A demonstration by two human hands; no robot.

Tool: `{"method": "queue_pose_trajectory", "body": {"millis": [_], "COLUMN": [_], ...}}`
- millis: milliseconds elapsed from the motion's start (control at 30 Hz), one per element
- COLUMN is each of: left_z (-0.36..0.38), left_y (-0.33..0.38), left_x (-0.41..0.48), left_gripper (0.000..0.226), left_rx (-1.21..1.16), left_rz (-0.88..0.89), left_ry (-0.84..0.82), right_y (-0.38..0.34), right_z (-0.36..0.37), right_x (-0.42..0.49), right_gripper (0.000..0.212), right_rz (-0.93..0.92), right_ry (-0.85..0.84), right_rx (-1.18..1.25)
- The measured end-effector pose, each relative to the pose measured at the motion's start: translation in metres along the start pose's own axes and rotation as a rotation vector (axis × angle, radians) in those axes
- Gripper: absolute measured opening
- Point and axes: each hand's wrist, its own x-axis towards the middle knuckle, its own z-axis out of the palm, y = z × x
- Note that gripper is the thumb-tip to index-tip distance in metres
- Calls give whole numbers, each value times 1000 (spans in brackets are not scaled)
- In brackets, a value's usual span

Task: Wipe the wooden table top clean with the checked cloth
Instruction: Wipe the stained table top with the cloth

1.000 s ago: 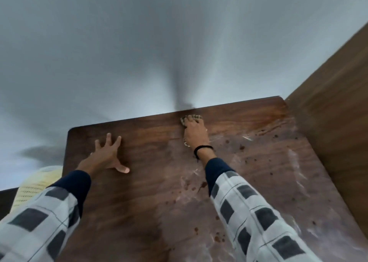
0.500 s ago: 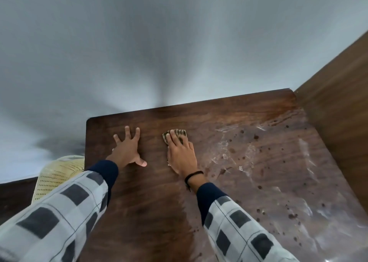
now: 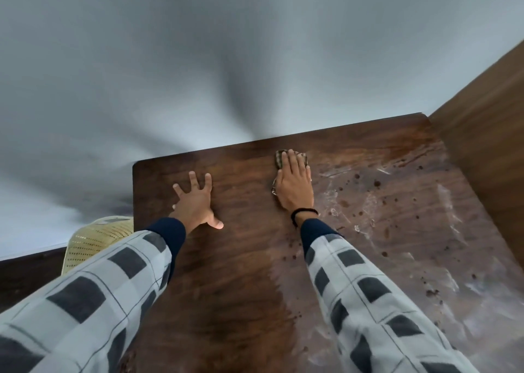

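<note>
The right hand (image 3: 295, 187) lies flat on the cloth (image 3: 279, 158) near the far edge of the counter (image 3: 241, 273), its fingers (image 3: 292, 164) straight and pressing down. The cloth shows only beyond the fingertips. The left hand (image 3: 195, 204) rests on bare wood to the left, well apart, fingers (image 3: 208, 181) spread wide and holding nothing. White smears (image 3: 371, 202) and dark spots (image 3: 377, 183) cover the counter's right side. A yellow basket (image 3: 93, 239) sits beyond the left edge.

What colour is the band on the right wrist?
The band is black; the head view, the only one, shows it clearly.
</note>
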Motion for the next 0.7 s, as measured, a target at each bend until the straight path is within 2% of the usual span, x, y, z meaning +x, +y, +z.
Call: {"method": "queue_pose_trajectory", "body": {"millis": [33,67,167,200,233,333,367,400,500,533,567,667,700], "left_z": [0,1,0,-1,-2,-1,0,0,-3,-4,-3,1,2], "left_y": [-1,0,2,3,3,1,0,0,2,1,0,-2,-2], "left_x": [0,-1,-1,-1,-1,0,0,0,-1,-1,-2,-2,-2], "left_gripper": [146,146,145,145,146,146,146,146,146,146,145,145,145], "left_rx": [3,15,35,37,36,25,36,51,66,62,53,49,65], "left_rz": [0,3,8,9,6,1,8,12,13,16,21,27,30], "left_ry": [3,5,-4,-1,1,4,7,10,15,19,17,21,19], "right_y": [-11,-23,-17,-5,4,-3,-17,-30,-13,-1,8,-5,-18], "right_z": [5,11,15,9,6,3,9,17,20,15,13,13,18], "right_x": [-7,-19,-56,-50,-38,-26,-38,-57,-98,-90,-78,-74,-85], "right_gripper": [56,57,57,57,57,58,58,58,58,58,57,58,59], "right_rz": [36,-16,-351,-393,-370,-25,-6,-74,-471,-506,-446,-8,-12], "right_ry": [10,-3,-107,-134,-120,-19,1,-15,-106,-107,-78,2,8], "right_rx": [6,-12,-48,-70,-70,-9,-2,-19,-80,-99,-105,-9,-21]}}
